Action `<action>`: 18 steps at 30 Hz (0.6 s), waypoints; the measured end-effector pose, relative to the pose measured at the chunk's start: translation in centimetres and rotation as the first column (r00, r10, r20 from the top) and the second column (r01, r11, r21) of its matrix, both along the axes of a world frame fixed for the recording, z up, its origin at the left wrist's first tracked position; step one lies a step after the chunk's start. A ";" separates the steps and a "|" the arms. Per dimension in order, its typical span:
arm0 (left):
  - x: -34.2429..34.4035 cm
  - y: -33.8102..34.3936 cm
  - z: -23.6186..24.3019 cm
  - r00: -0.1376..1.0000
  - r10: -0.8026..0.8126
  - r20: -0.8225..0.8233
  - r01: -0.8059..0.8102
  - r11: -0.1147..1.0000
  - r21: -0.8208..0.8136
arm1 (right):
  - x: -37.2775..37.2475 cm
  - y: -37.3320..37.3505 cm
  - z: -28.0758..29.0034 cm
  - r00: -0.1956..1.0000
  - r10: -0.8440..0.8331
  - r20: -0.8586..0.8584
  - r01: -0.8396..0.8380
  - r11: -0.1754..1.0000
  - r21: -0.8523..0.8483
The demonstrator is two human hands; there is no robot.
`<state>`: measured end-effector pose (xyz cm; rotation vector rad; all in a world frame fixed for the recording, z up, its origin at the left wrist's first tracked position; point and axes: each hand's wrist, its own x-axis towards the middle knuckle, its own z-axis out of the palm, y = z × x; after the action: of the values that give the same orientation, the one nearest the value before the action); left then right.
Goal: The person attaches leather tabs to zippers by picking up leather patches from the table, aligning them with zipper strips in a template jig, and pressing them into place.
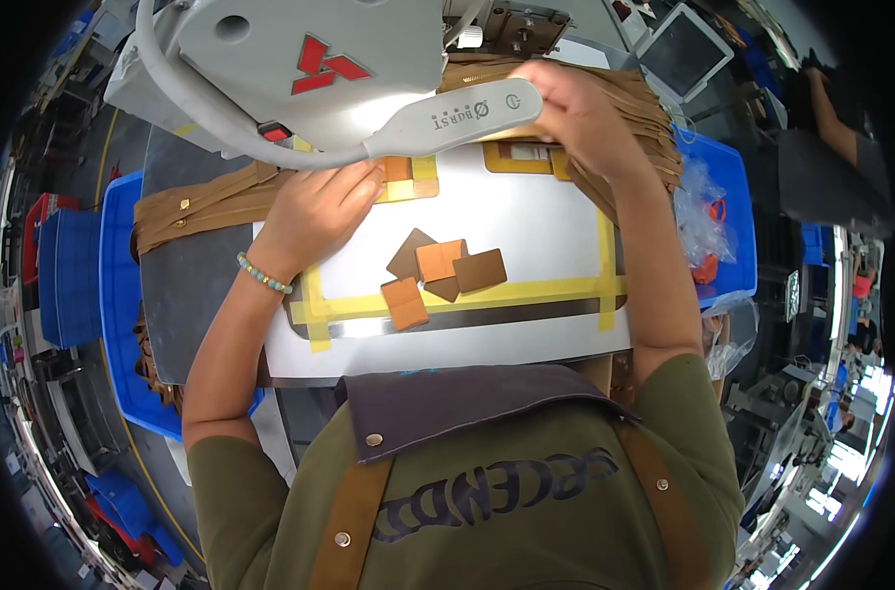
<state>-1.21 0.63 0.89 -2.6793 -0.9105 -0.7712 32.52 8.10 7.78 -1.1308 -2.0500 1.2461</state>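
My left hand (pixel 329 206) has curled fingers beside an orange patch in a yellow-taped holder (pixel 420 185) beneath the grey machine (pixel 221 74); what its fingertips hold is hidden. A brown strap (pixel 202 202) runs leftward from it. My right hand (pixel 580 123) is closed near brown zipper strips (pixel 644 123), its fingertips partly behind the white lamp head (pixel 447 118), so what it grips is unclear. A second yellow-framed holder (pixel 507 157) sits below it. Several loose orange and dark brown patches (pixel 479 270) lie on the white board (pixel 359 265) between my forearms.
Blue bins flank the table, one at left (pixel 123 295), another at right (pixel 728 197) holding plastic bags (pixel 698 221). A tablet (pixel 684 54) stands at back right. Another person's arm (pixel 831 118) is at far right, among workstations.
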 end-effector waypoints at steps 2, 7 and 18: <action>0.0 -0.1 0.2 1.000 -0.006 -0.003 0.006 1.000 0.005 | -2.8 -1.7 -1.8 0.998 0.010 -0.056 -0.008 0.999 0.044; 0.2 0.1 0.2 1.000 -0.012 0.006 0.012 1.000 0.020 | -4.5 -2.3 -5.6 0.970 -0.096 0.222 -0.026 0.873 0.488; 0.8 -0.3 0.5 0.996 -0.026 -0.084 0.018 0.995 -0.099 | -4.4 -2.4 -5.9 0.987 -0.067 0.147 -0.021 0.849 0.528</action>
<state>-0.44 0.29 1.43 -2.7877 -0.9224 -0.6265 28.07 5.69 1.84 -1.0008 -2.2880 0.5190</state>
